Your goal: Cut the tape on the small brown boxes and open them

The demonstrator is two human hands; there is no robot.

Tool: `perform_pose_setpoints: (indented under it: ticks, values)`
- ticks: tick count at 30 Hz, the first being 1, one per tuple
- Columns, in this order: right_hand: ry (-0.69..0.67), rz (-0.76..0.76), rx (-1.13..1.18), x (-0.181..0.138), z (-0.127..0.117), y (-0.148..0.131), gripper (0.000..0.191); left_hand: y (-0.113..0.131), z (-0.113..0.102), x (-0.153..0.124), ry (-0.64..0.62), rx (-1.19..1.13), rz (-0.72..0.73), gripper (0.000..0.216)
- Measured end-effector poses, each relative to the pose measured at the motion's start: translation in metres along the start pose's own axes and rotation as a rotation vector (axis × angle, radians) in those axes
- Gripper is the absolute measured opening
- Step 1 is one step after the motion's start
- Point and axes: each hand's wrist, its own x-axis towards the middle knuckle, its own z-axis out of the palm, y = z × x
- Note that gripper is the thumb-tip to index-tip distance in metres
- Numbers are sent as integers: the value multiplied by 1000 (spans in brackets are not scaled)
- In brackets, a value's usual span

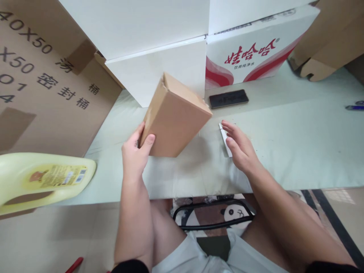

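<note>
My left hand (137, 148) grips a small brown cardboard box (179, 121) by its lower left edge, thumb on the near face and fingers behind. The box is tilted and held above the table. To its right, my right hand (239, 146) hovers with its fingers stretched out, apart from the box. Beneath that hand lies a slim white object (224, 139), partly covered by the fingers; it looks like a utility knife, but I cannot make out its kind for sure.
A dark phone (229, 99) lies behind on the pale green tabletop (298, 151). White cartons (159, 68) and a red-and-white carton (250, 57) wall off the back. At left stand a large cardboard box (51, 87) and a yellow jug (54, 178). A blue pen-like item (355, 107) is far right.
</note>
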Motion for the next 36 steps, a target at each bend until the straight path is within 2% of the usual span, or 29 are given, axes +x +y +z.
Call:
perform_pose_setpoints:
  ticks: [5, 9, 15, 18, 24, 29, 33, 36]
  values:
    - [-88, 27, -30, 0, 3, 1, 59, -10, 3, 5, 92, -245, -66, 68]
    - [-146, 28, -35, -1, 6, 1, 59, -12, 4, 7, 113, -294, -81, 64]
    - [-223, 8, -64, -2, 10, 0, 61, -8, 2, 7, 86, -314, -107, 63]
    - [-280, -9, -69, -2, 11, -1, 63, -5, 5, 4, 54, -355, -190, 65]
    - [-317, -56, -69, -3, 9, 3, 76, -5, 26, -6, -176, -427, -447, 66]
    - [-197, -182, -95, -3, 3, -4, 61, -7, 35, -8, -282, -415, -636, 63]
    - [-173, -216, -67, -2, 2, -14, 59, -7, 39, -11, -451, -374, -648, 65]
    - [-164, -188, -42, -2, 2, -19, 56, -12, 44, -14, -520, -325, -542, 65]
